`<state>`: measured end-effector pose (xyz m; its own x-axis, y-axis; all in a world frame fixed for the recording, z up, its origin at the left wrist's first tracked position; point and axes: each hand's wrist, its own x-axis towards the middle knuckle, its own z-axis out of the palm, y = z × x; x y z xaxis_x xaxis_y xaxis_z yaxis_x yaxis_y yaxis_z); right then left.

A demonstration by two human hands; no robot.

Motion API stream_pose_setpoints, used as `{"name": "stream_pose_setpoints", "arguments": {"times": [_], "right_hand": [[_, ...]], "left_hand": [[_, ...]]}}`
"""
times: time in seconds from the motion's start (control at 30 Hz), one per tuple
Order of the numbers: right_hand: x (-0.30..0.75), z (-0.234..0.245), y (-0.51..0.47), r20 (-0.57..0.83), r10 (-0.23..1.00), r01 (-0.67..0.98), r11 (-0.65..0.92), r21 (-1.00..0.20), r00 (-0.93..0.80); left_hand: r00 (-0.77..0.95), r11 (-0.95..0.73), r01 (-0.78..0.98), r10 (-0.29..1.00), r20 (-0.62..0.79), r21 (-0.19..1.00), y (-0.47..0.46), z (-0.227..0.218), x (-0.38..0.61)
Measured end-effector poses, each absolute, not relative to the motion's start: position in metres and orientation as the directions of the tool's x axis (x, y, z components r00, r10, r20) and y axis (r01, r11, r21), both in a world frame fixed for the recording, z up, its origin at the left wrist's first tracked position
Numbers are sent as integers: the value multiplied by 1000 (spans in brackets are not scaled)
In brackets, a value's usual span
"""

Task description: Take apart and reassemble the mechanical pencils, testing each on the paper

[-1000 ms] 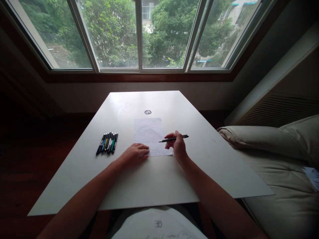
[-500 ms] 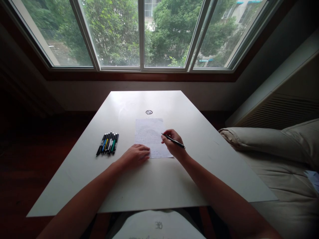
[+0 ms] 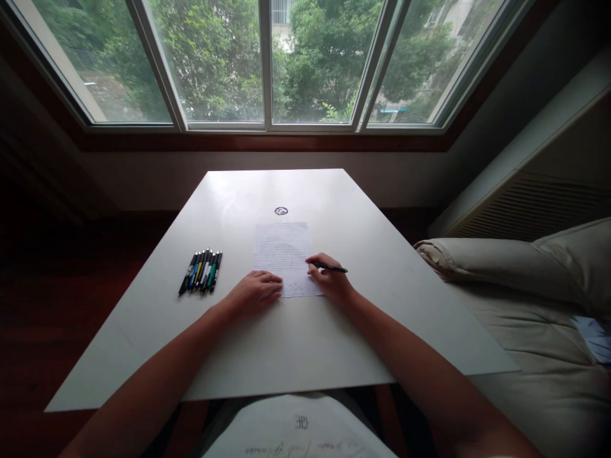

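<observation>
Right hand (image 3: 331,275): pinching a black pen (image 3: 331,266) between thumb and fingers, over the right edge of the written sheet (image 3: 281,248). I cannot tell whether the nib touches the paper. Left hand (image 3: 255,291): palm down, fingers extended and lying close together, fingertips resting on the sheet's near left corner; I see nothing gripped in it.

Compared with one second ago: the right hand was more upright, with the pen's far right end tipped up. Half a second ago I had the pen sloping steeply down to the right; now it lies closer to level, with only a slight downward slope that way. The left hand and the sheet keep their places relative to each other. My view has shifted slightly.

The sheet lies mid-way across the white worktop (image 3: 267,350), just on the near side of a small round mark (image 3: 281,210). To the left, a row of pens (image 3: 202,272) lies side by side, well apart from the sheet, unchanged. On the far side, beyond the worktop, a window (image 3: 310,70) shows trees.
</observation>
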<state>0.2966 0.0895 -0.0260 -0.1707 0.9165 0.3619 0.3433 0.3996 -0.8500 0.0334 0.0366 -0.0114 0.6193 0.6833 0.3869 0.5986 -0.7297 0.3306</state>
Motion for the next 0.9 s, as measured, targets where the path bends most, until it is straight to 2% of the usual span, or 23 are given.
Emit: {"name": "stream_pose_setpoints", "arguments": {"times": [0.23,0.47,0.73,0.9], "right_hand": [[296,-31,91,281,954,338,299,-892,-102],[295,-28,89,206,975,334,221,-916,-82],[292,-23,84,162,980,352,194,-916,-119],[293,-23,85,143,987,384,159,-910,-68]], "left_hand": [[622,-743,575,669,408,341,36,-13,34],[646,-747,595,664,377,297,36,-14,31],[654,-733,615,680,333,290,32,-11,29],[656,-725,621,689,309,299,33,-10,28]]}}
